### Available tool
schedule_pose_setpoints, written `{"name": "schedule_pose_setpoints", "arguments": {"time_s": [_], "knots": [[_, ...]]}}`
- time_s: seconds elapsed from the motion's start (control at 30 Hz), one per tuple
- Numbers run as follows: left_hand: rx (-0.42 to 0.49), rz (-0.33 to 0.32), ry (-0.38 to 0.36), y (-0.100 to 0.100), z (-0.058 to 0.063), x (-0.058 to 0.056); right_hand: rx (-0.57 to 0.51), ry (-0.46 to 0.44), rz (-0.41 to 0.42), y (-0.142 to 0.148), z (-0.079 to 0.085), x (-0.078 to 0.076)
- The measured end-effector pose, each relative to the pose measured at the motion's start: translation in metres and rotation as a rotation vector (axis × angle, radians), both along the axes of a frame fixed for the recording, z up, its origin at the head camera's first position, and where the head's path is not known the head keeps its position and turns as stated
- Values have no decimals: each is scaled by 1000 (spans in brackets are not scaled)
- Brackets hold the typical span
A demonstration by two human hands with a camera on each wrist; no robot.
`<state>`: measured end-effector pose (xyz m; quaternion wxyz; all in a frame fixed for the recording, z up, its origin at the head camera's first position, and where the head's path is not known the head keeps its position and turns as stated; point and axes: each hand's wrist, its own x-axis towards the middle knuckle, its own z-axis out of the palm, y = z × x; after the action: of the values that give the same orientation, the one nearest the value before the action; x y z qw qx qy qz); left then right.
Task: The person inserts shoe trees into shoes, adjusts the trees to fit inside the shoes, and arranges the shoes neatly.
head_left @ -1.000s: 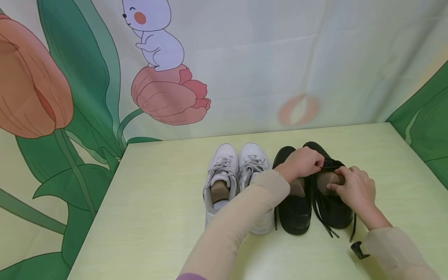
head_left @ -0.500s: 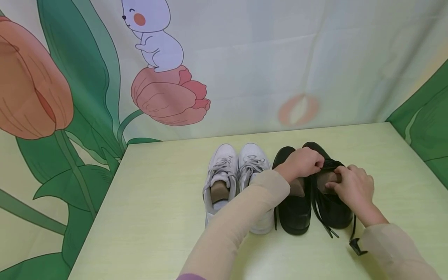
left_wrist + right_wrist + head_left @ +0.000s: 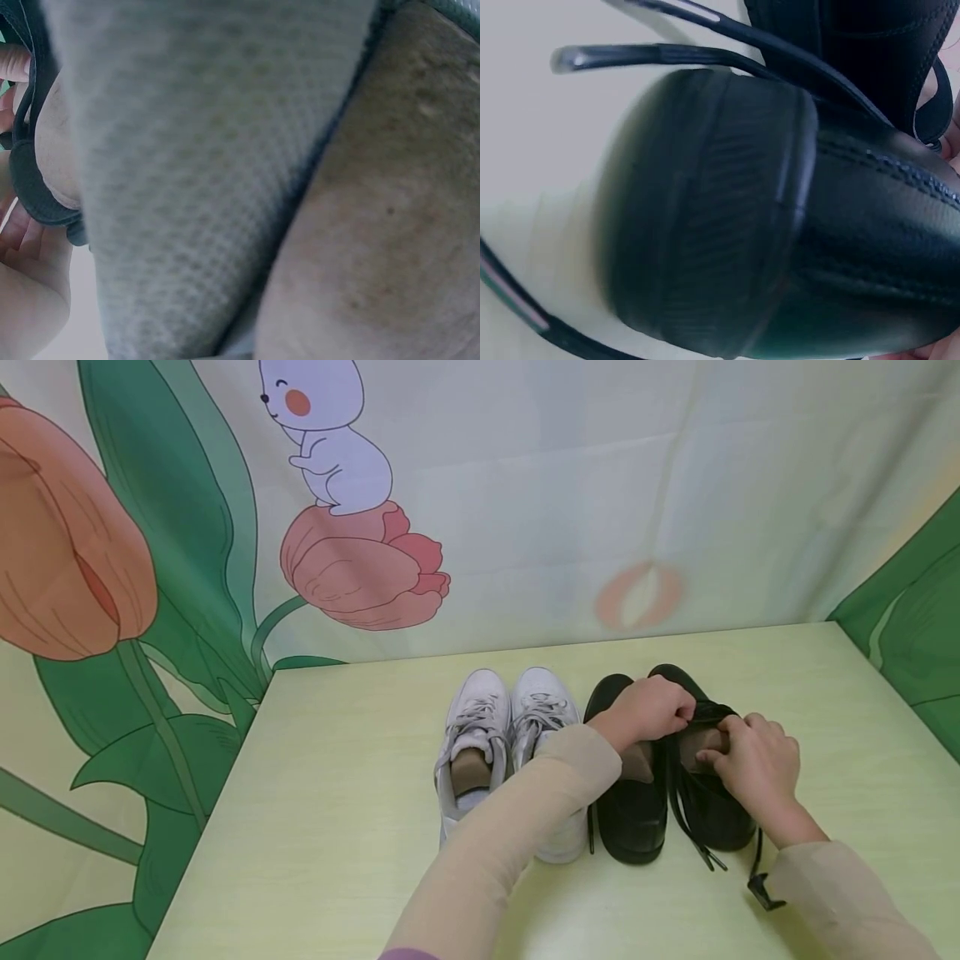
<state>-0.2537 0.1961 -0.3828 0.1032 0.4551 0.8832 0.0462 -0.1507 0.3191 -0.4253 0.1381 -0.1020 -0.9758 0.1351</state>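
A pair of black lace-up shoes stands at the right, toes toward the back wall. At the top opening of the right black shoe [image 3: 712,806], both hands are at work. From the left, my left hand [image 3: 651,708] reaches over the left black shoe [image 3: 633,822] and pinches the laced top edge with curled fingers. On the other side my right hand [image 3: 761,768] grips that edge between thumb and fingers. Loose black laces [image 3: 684,802] trail down over the heel. The heel [image 3: 712,217] fills much of the right wrist view. What lies under the fingertips is partly hidden.
White sneakers [image 3: 480,714] with tan inserts stand left of the black pair, partly under the left sleeve [image 3: 517,843]. A black wrist clip [image 3: 761,892] hangs by the right sleeve. The pale table [image 3: 315,810] meets a printed cloth backdrop [image 3: 525,510].
The right hand and sleeve have shifted slightly to the left, still gripping the shoe's edge. The left hand and all the shoes look unmoved.
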Motion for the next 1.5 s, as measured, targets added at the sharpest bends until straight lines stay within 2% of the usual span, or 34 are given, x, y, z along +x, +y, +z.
{"name": "schedule_pose_setpoints", "arguments": {"time_s": [0.17,0.5,0.93,1.33,1.5], "knots": [[-6,5,-13,0,1,0,-12,67,-9,0,-4,2],[-27,-40,30,2,2,0,-3,84,-11,0,-3,0],[-45,-48,52,1,3,2,-13,122,-41,0,-7,-1],[-22,-35,9,1,1,2,-50,141,-45,12,-13,3],[-28,-31,19,1,2,1,-72,185,-25,12,-13,0]]}}
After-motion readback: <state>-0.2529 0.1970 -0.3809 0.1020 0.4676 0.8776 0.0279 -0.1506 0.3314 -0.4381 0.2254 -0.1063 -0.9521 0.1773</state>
